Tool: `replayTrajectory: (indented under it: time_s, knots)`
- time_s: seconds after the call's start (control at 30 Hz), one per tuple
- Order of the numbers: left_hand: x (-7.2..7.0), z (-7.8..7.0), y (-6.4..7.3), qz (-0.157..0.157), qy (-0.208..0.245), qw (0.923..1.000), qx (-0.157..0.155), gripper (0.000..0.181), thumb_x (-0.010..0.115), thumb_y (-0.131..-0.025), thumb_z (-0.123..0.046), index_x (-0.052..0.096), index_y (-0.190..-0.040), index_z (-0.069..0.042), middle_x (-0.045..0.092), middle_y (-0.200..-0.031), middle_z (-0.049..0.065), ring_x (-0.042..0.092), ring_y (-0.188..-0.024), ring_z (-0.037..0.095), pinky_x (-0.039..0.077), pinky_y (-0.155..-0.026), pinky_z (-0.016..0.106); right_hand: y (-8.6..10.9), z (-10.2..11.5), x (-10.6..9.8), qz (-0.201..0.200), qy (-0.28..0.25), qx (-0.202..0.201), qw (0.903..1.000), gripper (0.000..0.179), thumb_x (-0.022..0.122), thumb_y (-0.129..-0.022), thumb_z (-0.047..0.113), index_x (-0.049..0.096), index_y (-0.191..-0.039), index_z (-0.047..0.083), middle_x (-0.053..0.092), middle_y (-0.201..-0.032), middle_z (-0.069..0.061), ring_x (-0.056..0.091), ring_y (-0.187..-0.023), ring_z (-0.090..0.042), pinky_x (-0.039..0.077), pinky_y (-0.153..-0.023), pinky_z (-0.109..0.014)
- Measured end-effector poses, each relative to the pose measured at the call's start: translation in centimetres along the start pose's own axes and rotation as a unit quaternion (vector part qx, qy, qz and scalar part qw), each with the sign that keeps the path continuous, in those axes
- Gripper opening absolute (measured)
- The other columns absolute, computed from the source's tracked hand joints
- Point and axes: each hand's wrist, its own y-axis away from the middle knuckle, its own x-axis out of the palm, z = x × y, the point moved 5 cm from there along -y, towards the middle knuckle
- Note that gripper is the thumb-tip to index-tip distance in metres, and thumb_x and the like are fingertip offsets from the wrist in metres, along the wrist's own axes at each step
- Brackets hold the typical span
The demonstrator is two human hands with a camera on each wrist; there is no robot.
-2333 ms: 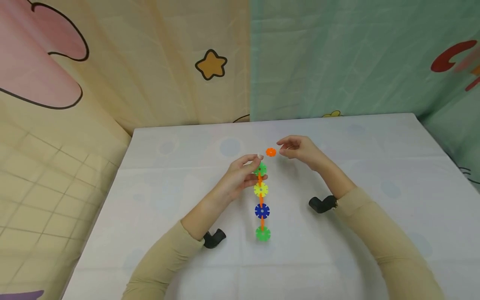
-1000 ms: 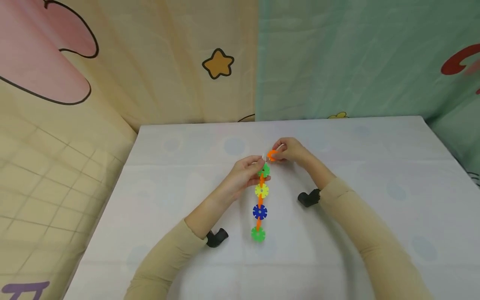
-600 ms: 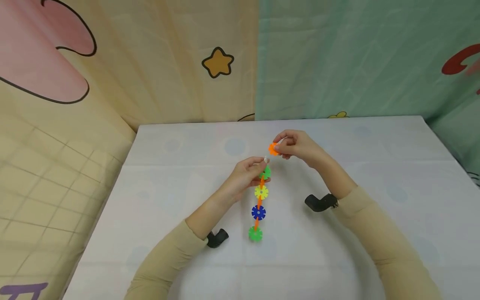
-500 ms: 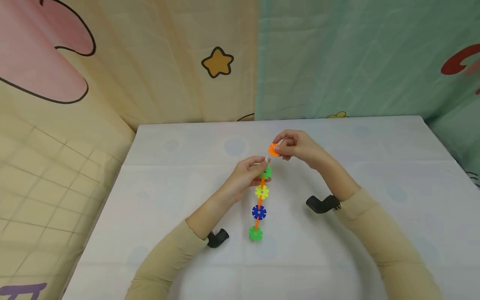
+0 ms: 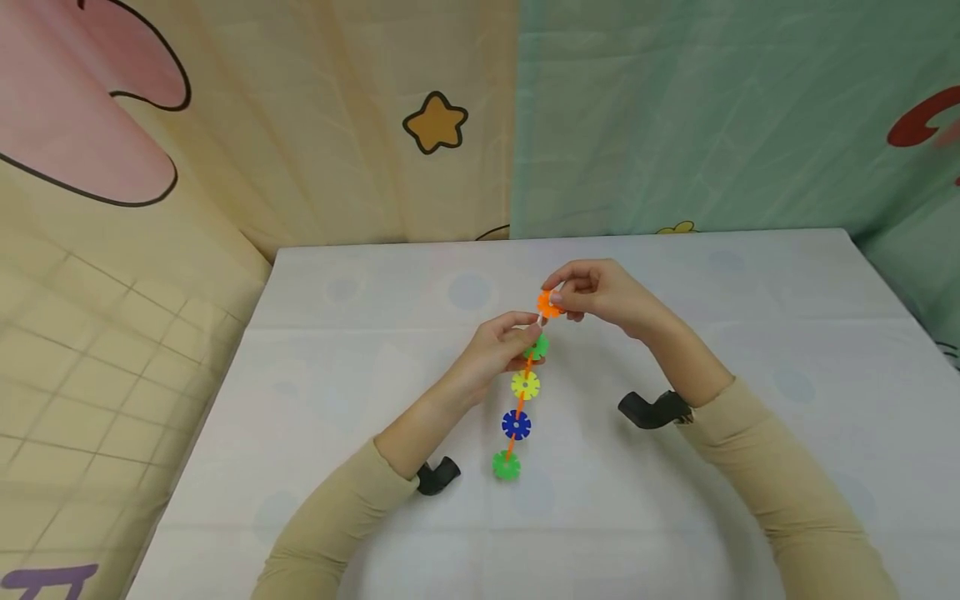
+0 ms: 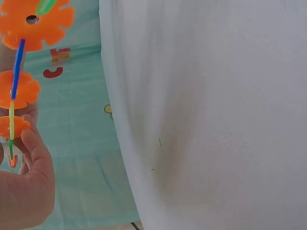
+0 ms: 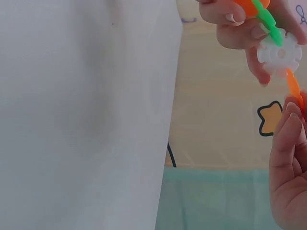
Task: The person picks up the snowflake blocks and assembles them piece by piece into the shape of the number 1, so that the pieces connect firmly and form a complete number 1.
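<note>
A chain of slotted plastic discs hangs from my left hand (image 5: 491, 354), which pinches it near its top. Down the chain run a green disc (image 5: 539, 346), a yellow disc (image 5: 521, 377), a blue disc (image 5: 511, 425) and a lower green disc (image 5: 506, 472), joined by orange discs turned edge-on. Above the upper green one sits a white disc (image 7: 269, 53), mostly hidden by fingers in the head view. My right hand (image 5: 607, 293) pinches a single orange disc (image 5: 546, 308). In the right wrist view its edge meets the white disc's rim; how deep cannot be told.
The discs are held over a white-covered table (image 5: 360, 400). A black wrist device (image 5: 438, 476) juts out by the left sleeve, another black device (image 5: 652, 412) by the right. A printed curtain (image 5: 360, 167) hangs behind the table's far edge.
The right hand, first apart from the orange disc, took it between finger and thumb and brought it against the white disc. The chain's lower end has swung slightly left.
</note>
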Motion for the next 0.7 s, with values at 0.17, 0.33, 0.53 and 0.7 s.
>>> replayTrajectory:
  time_s: [0.17, 0.33, 0.53, 0.7]
  knots:
    - [0.2, -0.1, 0.1, 0.012, -0.004, 0.9998, 0.016, 0.035, 0.056, -0.095, -0.021, 0.054, -0.125, -0.004, 0.067, -0.095, 0.008, 0.065, -0.076, 0.015, 0.052, -0.077, 0.031, 0.1, 0.7, 0.1, 0.020, 0.023, -0.018, 0.9994, 0.021, 0.059, -0.092, 0.008, 0.062, -0.108, -0.004, 0.062, -0.076, -0.011, 0.055, -0.070, -0.031, 0.051, -0.065, -0.029]
    - [0.5, -0.3, 0.3, 0.028, -0.021, 0.9979, 0.054, 0.031, 0.055, -0.095, -0.020, 0.058, -0.120, -0.002, 0.067, -0.095, 0.009, 0.064, -0.075, 0.014, 0.052, -0.075, 0.031, 0.0, 1.6, 0.5, 0.050, 0.048, -0.049, 0.9964, 0.020, 0.056, -0.094, 0.008, 0.064, -0.105, -0.005, 0.062, -0.078, -0.011, 0.054, -0.064, -0.026, 0.050, -0.060, -0.031]
    - [0.9, -0.4, 0.7, 0.031, -0.028, 0.9955, 0.085, 0.028, 0.053, -0.096, -0.019, 0.059, -0.115, 0.000, 0.065, -0.091, 0.008, 0.064, -0.075, 0.016, 0.052, -0.076, 0.034, -0.4, 2.1, 0.9, 0.078, 0.059, -0.042, 0.9943, 0.018, 0.054, -0.094, 0.006, 0.065, -0.101, -0.005, 0.058, -0.071, -0.010, 0.049, -0.058, -0.021, 0.047, -0.054, -0.028]
    - [1.0, -0.3, 1.0, 0.005, -0.012, 0.9966, 0.081, 0.028, 0.053, -0.096, -0.020, 0.060, -0.114, 0.001, 0.065, -0.099, 0.011, 0.064, -0.075, 0.017, 0.052, -0.081, 0.040, -0.4, 2.0, 1.2, 0.055, 0.056, -0.036, 0.9962, 0.017, 0.055, -0.094, 0.008, 0.067, -0.100, -0.003, 0.058, -0.070, -0.010, 0.047, -0.056, -0.018, 0.045, -0.052, -0.028]
